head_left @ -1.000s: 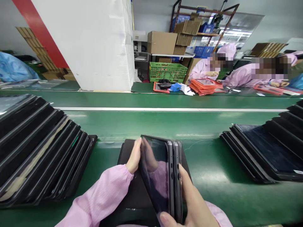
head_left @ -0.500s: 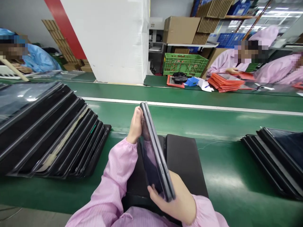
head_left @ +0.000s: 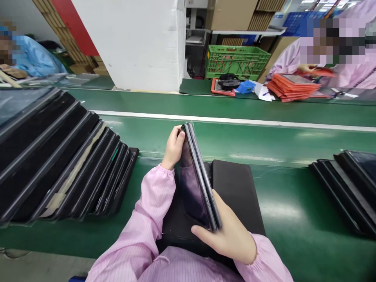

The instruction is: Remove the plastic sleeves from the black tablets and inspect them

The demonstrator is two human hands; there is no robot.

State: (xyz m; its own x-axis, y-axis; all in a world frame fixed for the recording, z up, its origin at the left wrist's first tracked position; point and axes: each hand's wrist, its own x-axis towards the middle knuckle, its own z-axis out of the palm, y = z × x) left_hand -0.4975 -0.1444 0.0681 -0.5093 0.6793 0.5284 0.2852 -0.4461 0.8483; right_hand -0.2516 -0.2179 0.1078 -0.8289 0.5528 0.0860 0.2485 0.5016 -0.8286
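Observation:
Two slim grey tablets [head_left: 194,188] are held face to back, tilted up on their long edges, with speaker holes along the edge towards me. A dark glossy screen faces left. My left hand [head_left: 174,147] is closed round their far end, thumb on the screen side. At the near end my right hand [head_left: 230,231] grips them, its palm against the right face and its thumb at the lower corner; its other fingers are partly hidden. Beneath the tablets lies an opened black folding cover [head_left: 236,196] on the green work surface [head_left: 288,196].
To my left leans a row of black tablet-like items in clear film [head_left: 73,156]; a smaller dark stack [head_left: 343,192] lies right. Across the bench are orange-cased tablets [head_left: 293,87], a green crate [head_left: 236,62] and a white pillar [head_left: 135,43]. Co-workers sit at both far sides.
My view has tilted down a little. The tablets have turned slightly, showing more of the screen, and both hands still hold them. My left thumb now lies over the screen's far end.

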